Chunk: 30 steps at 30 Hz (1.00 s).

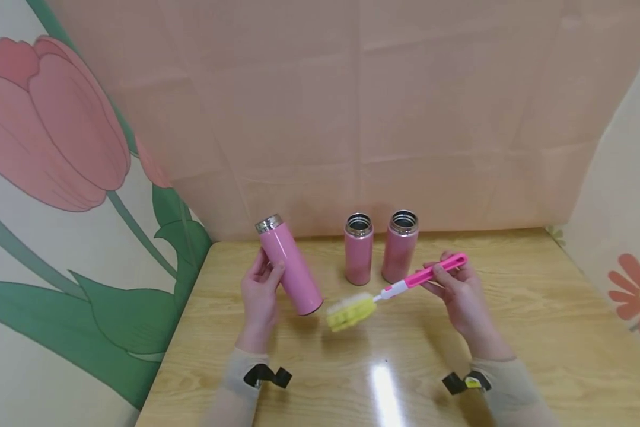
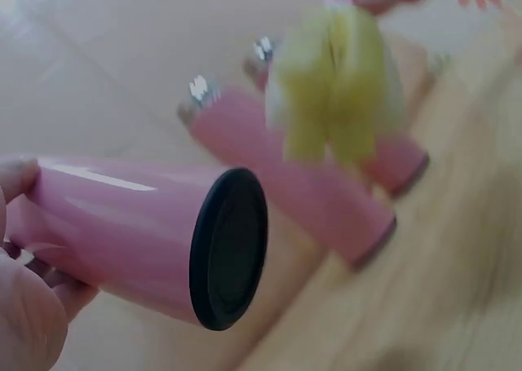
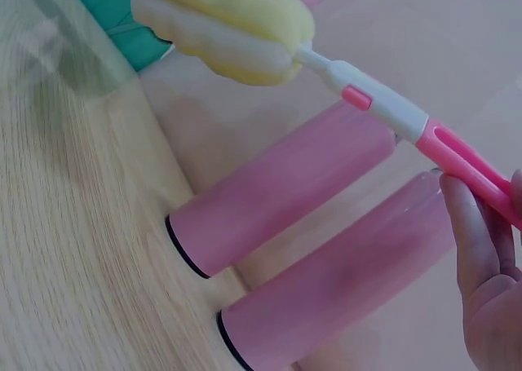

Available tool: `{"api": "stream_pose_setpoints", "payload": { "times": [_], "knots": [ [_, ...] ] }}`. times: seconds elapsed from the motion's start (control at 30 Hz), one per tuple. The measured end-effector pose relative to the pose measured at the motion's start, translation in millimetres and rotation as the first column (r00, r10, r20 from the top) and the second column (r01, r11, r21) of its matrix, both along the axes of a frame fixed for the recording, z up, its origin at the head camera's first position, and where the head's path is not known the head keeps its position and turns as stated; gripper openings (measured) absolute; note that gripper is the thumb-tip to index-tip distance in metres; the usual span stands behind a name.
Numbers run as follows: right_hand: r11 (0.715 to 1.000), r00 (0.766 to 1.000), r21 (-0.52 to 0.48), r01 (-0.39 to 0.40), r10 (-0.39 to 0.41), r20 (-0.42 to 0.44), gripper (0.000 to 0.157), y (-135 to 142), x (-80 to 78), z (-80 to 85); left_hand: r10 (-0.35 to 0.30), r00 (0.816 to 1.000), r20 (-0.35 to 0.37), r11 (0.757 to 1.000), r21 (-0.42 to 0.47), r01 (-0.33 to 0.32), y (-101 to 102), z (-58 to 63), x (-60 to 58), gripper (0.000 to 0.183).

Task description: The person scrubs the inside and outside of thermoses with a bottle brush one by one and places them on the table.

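And here's the left hand [image 1: 260, 299], its grip wrapped round a pink bottle [image 1: 293, 270], held up off the surface [image 1: 325, 373] on the left! It's tilted, steel mouth [image 1: 268, 223] up toward the far left, base down to the near right. The hold sits on the body, presumably to leave that mouth unobstructed. Over on the right, the right hand [image 1: 461, 293] has its grip pinching the brush [image 1: 394, 289] well back on the handle, a hold that likely gives the sponge [image 1: 350, 311] room and reach. That sponge points left, near the bottle's base but apart from it. Behind, on the far side, the left standing bottle [image 1: 359, 258] and the right standing bottle [image 1: 400, 255] are upright, side by side, probably parked there to leave the near side for the hands.

Now the looks: the held bottle is glossy pink with a bright streak of light, black underneath; its inside can't be seen from here. The brush wears pink on the handle, a white collar, and a puffy yellow-and-white head.
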State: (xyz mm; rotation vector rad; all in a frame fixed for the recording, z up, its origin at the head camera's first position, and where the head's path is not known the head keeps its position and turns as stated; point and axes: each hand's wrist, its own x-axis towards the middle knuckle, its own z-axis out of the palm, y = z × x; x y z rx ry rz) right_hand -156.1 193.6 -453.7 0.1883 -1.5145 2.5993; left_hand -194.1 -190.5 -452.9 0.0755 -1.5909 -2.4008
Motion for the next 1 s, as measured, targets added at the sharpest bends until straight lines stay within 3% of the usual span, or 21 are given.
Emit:
{"api": "stream_pose_setpoints", "payload": {
  "times": [0.2, 0.33, 0.53, 1.0],
  "knots": [
    [1.0, 1.0, 0.014, -0.014, 0.014, -0.018, 0.01, 1.2, 1.9, 2.4, 0.107, 0.994, -0.014, 0.991, -0.084, -0.108, -29.2, -19.1, -11.4, 0.073],
    [0.999, 0.999, 0.024, -0.034, 0.034, -0.021, 0.009, 0.7, 2.6, 3.1, 0.139, 0.99, -0.025, 0.985, -0.103, -0.141, -46.1, -30.1, -21.4, 0.075],
    [0.998, 0.999, 0.039, -0.046, 0.047, -0.022, 0.006, -0.2, 3.8, 3.9, 0.146, 0.989, -0.004, 0.984, -0.104, -0.145, -63.1, -41.6, -31.5, 0.076],
    [0.998, 0.999, 0.053, -0.042, 0.043, -0.023, 0.008, 4.3, 6.9, 2.0, 0.148, 0.989, 0.025, 0.986, -0.085, -0.145, -72.1, -56.1, -39.6, 0.078]
  ]
}}
